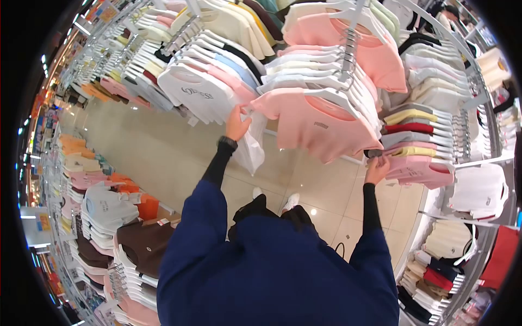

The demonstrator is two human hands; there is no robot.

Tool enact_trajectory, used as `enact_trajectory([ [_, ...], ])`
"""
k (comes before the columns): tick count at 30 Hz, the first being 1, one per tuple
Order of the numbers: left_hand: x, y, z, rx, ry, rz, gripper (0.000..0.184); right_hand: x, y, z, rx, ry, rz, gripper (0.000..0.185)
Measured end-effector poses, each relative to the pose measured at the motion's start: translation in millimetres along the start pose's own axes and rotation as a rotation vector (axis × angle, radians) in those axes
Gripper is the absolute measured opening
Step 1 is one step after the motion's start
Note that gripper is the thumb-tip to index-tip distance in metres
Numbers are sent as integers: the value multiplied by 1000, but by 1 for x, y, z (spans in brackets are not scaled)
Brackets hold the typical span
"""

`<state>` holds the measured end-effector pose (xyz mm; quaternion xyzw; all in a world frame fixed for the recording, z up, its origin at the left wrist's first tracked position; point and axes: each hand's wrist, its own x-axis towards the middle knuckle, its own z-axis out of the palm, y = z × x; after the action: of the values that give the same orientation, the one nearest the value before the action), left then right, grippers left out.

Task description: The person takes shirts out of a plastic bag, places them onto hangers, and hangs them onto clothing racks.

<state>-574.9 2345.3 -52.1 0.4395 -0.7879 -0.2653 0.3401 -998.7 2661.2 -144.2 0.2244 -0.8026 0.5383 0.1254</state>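
Observation:
A pink shirt [321,122] with a small grey patch hangs at the front of the middle rack, its sleeves spread to both sides. My left hand [237,124] pinches the tip of its left sleeve, and a white plastic bag or cloth [251,152] hangs just below that hand. At the other sleeve end, my right hand [376,167] is closed on the edge of the pink shirt, beside a dark piece of fabric. A white hanger [334,98] shows in the neck opening.
White printed shirts [190,89] hang on the rack to the left. Folded-looking pink and yellow shirts [418,168] hang at the right. Brown shirts [145,247] hang at the lower left. Shelves with stacked clothes [435,271] stand at the lower right. Tiled floor [321,190] shows below.

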Motion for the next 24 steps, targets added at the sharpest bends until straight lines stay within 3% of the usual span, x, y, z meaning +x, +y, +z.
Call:
enact_trajectory([
  [2,-29,-3,-6,-400,-88,-246,42,-59,-13,0,-29,-133,64,20],
  [6,-98,-5,-35,-167,-44,-6,45,-172,-108,27,170,-719,68,12],
  [8,-121,2,-53,-135,-72,-88,42,-203,-181,38,330,-888,-145,17],
  [10,-138,8,-73,-145,-54,-174,38,-234,-242,59,293,-868,-480,28],
  [13,-160,-1,-111,-156,83,-257,33,-278,-306,92,285,-941,-534,30],
  [16,-187,-43,-150,-9,265,-254,24,-318,-328,127,244,-1152,-480,33],
  [19,-216,-87,-189,155,431,-356,19,-354,-362,154,249,-1189,-599,34],
  [24,-247,-146,-268,163,358,-416,15,-403,-417,188,298,-1143,-674,25],
])
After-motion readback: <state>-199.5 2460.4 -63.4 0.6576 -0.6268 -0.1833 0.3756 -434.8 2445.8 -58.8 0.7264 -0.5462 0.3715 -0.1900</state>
